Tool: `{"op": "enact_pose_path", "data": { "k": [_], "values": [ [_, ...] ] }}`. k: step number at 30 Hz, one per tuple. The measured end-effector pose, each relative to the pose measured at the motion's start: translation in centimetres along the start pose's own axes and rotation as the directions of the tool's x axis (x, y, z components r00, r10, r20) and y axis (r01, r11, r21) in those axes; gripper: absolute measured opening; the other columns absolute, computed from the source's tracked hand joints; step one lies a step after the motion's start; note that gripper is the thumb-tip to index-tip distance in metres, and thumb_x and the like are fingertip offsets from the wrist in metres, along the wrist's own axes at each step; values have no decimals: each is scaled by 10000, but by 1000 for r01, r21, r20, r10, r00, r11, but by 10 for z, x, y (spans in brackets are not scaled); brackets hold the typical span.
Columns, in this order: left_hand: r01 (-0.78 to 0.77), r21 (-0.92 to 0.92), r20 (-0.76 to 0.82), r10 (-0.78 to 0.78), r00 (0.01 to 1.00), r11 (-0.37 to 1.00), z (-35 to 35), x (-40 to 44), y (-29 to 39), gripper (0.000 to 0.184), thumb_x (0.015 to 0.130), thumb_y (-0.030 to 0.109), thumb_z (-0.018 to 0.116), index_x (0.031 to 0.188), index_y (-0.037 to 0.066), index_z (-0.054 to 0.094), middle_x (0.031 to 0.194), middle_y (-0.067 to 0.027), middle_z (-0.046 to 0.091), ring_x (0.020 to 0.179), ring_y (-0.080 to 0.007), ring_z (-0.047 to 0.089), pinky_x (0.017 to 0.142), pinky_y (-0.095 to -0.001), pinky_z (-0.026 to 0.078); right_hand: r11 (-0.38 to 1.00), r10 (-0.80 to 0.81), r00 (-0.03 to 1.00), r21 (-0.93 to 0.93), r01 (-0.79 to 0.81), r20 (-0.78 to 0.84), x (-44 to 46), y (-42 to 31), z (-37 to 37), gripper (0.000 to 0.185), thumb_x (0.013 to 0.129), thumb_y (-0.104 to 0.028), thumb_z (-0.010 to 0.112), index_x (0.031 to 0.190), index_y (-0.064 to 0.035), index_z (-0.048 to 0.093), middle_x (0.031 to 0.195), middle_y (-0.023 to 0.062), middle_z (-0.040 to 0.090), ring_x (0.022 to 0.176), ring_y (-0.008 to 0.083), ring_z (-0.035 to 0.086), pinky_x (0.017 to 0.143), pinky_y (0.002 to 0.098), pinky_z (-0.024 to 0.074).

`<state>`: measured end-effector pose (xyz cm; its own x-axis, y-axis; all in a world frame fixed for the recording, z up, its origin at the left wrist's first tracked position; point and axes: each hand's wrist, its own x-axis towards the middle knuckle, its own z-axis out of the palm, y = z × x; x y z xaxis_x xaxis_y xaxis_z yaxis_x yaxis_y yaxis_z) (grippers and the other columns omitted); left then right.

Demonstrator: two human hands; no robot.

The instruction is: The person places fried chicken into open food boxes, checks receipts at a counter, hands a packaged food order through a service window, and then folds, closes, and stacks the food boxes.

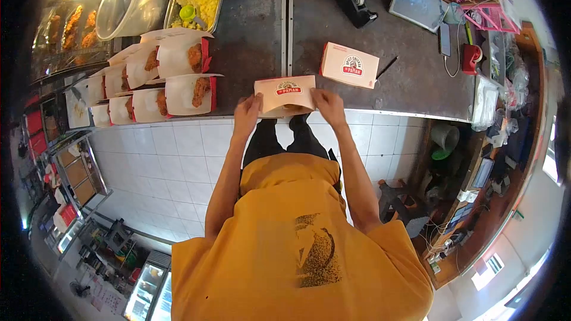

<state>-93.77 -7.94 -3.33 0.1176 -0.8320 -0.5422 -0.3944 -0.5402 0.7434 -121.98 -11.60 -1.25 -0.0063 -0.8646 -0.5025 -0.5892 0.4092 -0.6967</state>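
Note:
At the table's front edge, a cream cardboard takeaway box [286, 86] with a red chicken logo stands between my hands. Its lid is bowed, and a gap at the near side shows something brown inside. My left hand [247, 114] pinches the box's left front corner. On the opposite corner, the fingers of my right hand [329, 107] are closed. A second printed box [350, 65], with its lid down, lies to the right of the one I hold. Two rows of open boxes [178, 96] with fried chicken pieces [201, 92] are at my left.
Behind the open boxes are a metal tray [221, 0] of yellow food with a green scoop [189, 13] and a clear plastic tub [126, 7]. A black tape dispenser [355, 1], a pen [388, 67], a tablet [418, 4] and a phone [445, 39] lie on the right of the dark table [250, 24].

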Motion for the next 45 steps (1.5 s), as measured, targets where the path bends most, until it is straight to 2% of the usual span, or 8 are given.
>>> {"op": "enact_pose_path", "data": {
  "k": [8, 10, 16, 22, 25, 29, 36, 45],
  "values": [
    [-114, 55, -217, 123, 968, 992, 22, -1, -13, 454, 1063, 314, 432, 1048, -77, 661, 929, -234, 651, 878, -281, 616, 788, -420, 481, 927, -374, 874, -156, 342, -310, -5, 17, 53, 239, 963, -180, 633, 831, 16, 667, 823, 212, 605, 685, 364, 616, 634, 465, 485],
    [-123, 158, -218, 156, 963, 980, 22, 10, -31, 405, 1057, 269, 430, 1131, -62, 653, 1023, -304, 616, 943, -441, 610, 842, -484, 478, 917, -398, 851, -184, 355, -343, -7, 16, 58, 221, 962, -171, 629, 852, 19, 652, 829, 212, 596, 689, 367, 613, 636, 464, 488],
    [-284, 242, -379, 360, 853, 928, 34, 18, -1, 449, 1056, 320, 445, 1000, -71, 659, 884, -280, 644, 853, -422, 622, 789, -488, 480, 962, -271, 934, -89, 257, -234, -5, 11, 52, 189, 952, -166, 633, 896, 14, 621, 824, 210, 575, 719, 381, 607, 654, 461, 501],
    [-124, 308, -269, 211, 940, 943, 24, 22, -3, 374, 1059, 260, 440, 1155, -45, 635, 1153, -263, 605, 1042, -442, 595, 871, -485, 491, 965, -240, 956, -150, 216, -168, 4, 24, 56, 206, 931, -159, 642, 1076, -17, 613, 960, 228, 577, 848, 397, 601, 751, 495, 510],
    [-288, 537, -409, 543, 734, 793, 29, 21, 4, 426, 1050, 253, 450, 1388, 1, 511, 1439, -226, 475, 1296, -409, 489, 1023, -515, 441, 910, -338, 907, -332, 247, -251, 1, 9, 51, 435, 917, -159, 652, 1330, -96, 531, 1201, 247, 535, 1061, 419, 560, 893, 513, 490],
    [-512, 778, 218, 608, 764, 364, 11, 15, 14, 713, 1001, 339, 519, 1544, -41, 256, 1625, -227, 209, 1516, -396, 178, 1216, -589, 106, 790, -491, 866, -467, 397, -93, -2, -30, 37, 615, 986, -272, 566, 1552, -191, 340, 1549, 231, 342, 1446, 423, 303, 1150, 545, 331],
    [-748, 607, 631, 410, 659, 269, -45, 25, 53, 1084, 766, 527, 740, 1538, -54, 248, 1634, -201, 206, 1531, -347, 148, 1242, -554, 77, 456, -591, 704, -557, 694, 394, 9, -33, -1, 863, 853, -510, 669, 1562, -151, 331, 1628, 200, 215, 1509, 396, 194, 1157, 600, 302],
    [-779, 363, 542, 565, 622, 510, -40, 40, 42, 964, 680, 268, 813, 1491, -10, 373, 1562, -227, 337, 1463, -398, 297, 1223, -495, 242, 622, -568, 697, -326, 712, 438, 16, -24, 0, 882, 688, -376, 744, 1505, -207, 458, 1574, 242, 320, 1466, 469, 265, 1179, 521, 322]
  ]
}}
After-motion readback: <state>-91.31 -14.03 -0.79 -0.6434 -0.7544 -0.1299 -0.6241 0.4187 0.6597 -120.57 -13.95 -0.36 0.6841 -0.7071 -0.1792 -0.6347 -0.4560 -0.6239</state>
